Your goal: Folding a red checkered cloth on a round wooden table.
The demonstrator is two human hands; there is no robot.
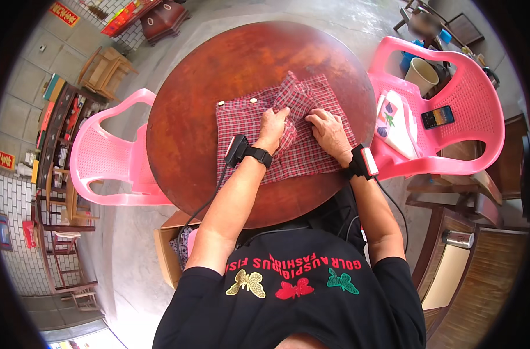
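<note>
A red plaid cloth garment (243, 118) with white buttons along its upper left edge lies on a round brown wooden table (195, 87). My left hand (273, 126) grips a bunched fold of the plaid fabric near the middle. Just right of it, my right hand (328, 131) rests on the cloth with bent fingers; whether its fingertips pinch the fabric cannot be made out. Between and beyond both hands, a gathered part of the garment stands up in folds. Each wrist wears a black strap with a small cabled device.
Pink plastic armchairs stand left (112, 152) and right (470, 100) of the table. On the right seat lie a white printed cloth (398, 126) and a smartphone (437, 117). A cardboard box (169, 248) sits by my left side. A person is at the far upper right.
</note>
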